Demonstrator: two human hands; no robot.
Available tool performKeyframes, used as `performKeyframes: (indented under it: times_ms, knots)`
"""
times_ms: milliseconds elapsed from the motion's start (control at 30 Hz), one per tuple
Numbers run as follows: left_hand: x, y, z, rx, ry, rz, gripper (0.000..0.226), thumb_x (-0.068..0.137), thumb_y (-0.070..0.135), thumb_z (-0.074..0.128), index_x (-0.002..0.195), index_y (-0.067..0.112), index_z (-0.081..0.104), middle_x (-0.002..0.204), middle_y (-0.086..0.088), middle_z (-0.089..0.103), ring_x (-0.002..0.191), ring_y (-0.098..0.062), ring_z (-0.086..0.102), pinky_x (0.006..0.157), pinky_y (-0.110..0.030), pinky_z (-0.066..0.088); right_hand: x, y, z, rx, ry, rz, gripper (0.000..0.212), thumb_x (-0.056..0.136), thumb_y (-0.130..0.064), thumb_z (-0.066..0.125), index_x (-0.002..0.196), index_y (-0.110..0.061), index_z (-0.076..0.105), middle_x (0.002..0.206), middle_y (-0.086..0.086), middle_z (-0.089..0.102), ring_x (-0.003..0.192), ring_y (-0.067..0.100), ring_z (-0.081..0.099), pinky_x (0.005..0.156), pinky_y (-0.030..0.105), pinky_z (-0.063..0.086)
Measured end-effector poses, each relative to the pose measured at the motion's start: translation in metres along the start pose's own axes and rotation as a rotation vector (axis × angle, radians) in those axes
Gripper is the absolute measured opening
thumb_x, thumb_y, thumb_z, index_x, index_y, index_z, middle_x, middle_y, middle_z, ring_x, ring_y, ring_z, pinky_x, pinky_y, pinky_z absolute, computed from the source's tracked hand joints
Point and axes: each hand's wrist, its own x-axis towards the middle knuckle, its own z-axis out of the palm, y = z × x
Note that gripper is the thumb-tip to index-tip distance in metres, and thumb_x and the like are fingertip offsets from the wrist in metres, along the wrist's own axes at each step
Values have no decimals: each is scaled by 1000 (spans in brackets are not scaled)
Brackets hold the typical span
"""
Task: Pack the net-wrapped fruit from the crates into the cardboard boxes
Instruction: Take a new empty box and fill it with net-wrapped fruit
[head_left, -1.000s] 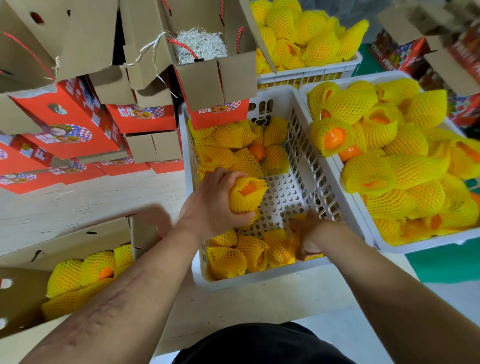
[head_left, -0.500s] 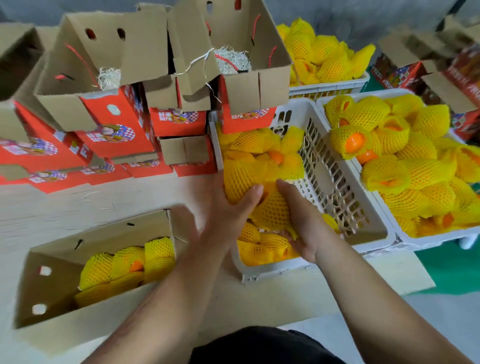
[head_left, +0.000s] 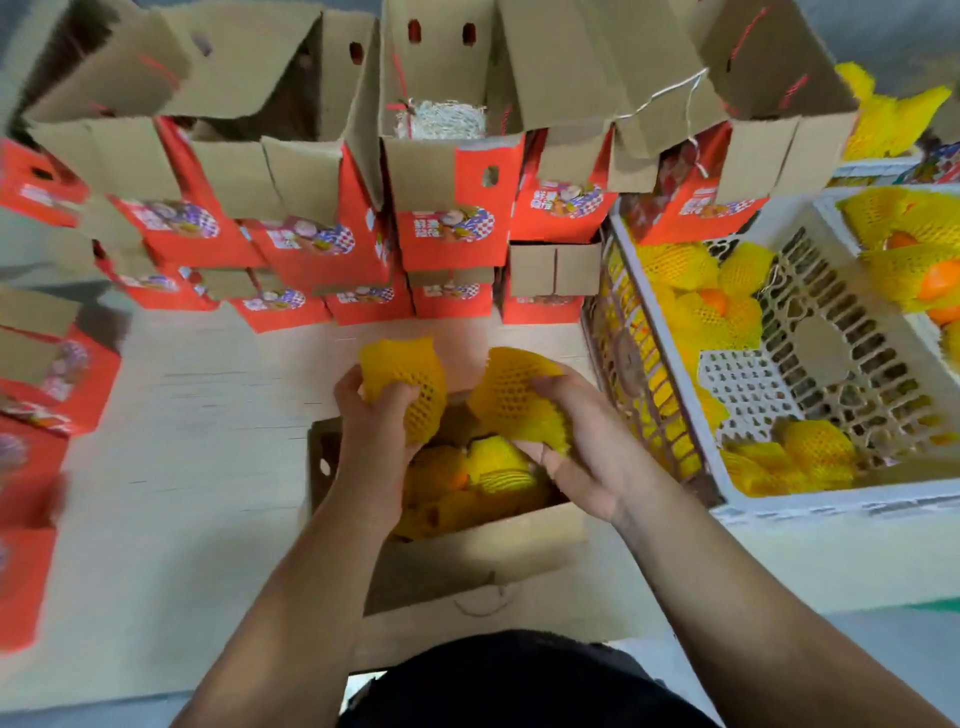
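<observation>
Over the open cardboard box (head_left: 467, 566) on the pale table (head_left: 182, 467), each hand grips one net-wrapped fruit. Left hand (head_left: 376, 415) closes its fingers around a yellow-netted fruit (head_left: 410, 371); right hand (head_left: 576, 447) clasps a second netted fruit (head_left: 514, 400) just beside it. More wrapped fruit (head_left: 478, 473) already lies inside the box below. At right, a white plastic crate (head_left: 779, 499) holds further netted fruit, and red printed boxes (head_left: 447, 228) stand stacked behind.

Head-worn view, looking steeply down, close over table (head_left: 171, 467)
</observation>
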Motion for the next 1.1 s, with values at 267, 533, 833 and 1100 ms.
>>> performKeyframes:
  times_ms: [267,533,833,1100]
  knots:
    - [-6,-9,-33,-72,-31,-299,63,95,27,74,149,19,42,128,0,60,98,-9,68,67,-26,60,25,52,35,-389,200,181,37,89,-44,75,114,-17,68,97,2,79,82,11,76,59,25,56]
    - [10,-16,-45,45,6,-757,31,99,22,57,130,19,58,136,-11,59,124,-33,57,111,-52,45,55,93,72,-1002,248,85,24,93,-16,65,113,-11,54,102,13,57,72,21,52,60,26,42]
    - [-33,-7,-23,507,168,-94,78,94,35,69,158,39,25,168,-3,7,153,-24,14,115,-37,27,34,84,74,-1262,-80,19,26,89,-19,65,110,-21,50,123,5,37,101,21,50,89,26,40]
    - [-27,-6,34,357,-236,260,15,99,9,56,104,12,70,102,9,66,93,9,61,77,-5,45,-3,38,39,-835,142,-436,18,94,-7,61,106,-19,66,99,5,71,94,23,65,83,40,54]
